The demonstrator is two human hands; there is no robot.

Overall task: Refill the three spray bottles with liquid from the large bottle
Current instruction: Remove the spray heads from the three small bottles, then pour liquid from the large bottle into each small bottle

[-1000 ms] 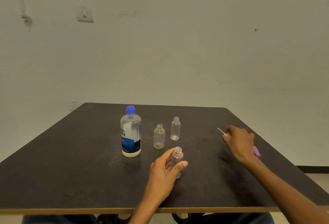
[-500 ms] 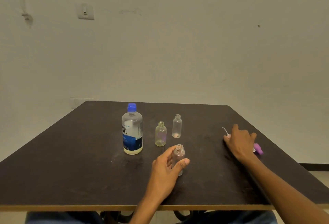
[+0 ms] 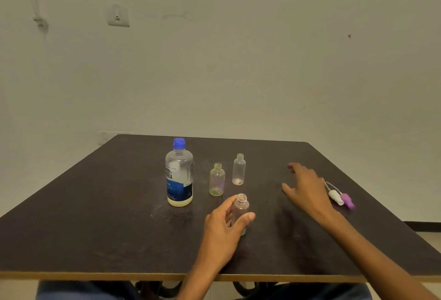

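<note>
Large bottle (image 3: 179,173) sits capped on the tabletop (image 3: 95,204), just left of 2 open spray bottles. Left hand (image 3: 222,233) has its grip wrapped round the 3rd one (image 3: 241,211); right hand (image 3: 307,190) hovers spread, holding nothing. Looks mostly empty, so probably light, slick plastic. I'd grab it mid-label.

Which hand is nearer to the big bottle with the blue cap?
Left. The left hand is just right of the big bottle, holding a small bottle; the right hand is farther right.
</note>
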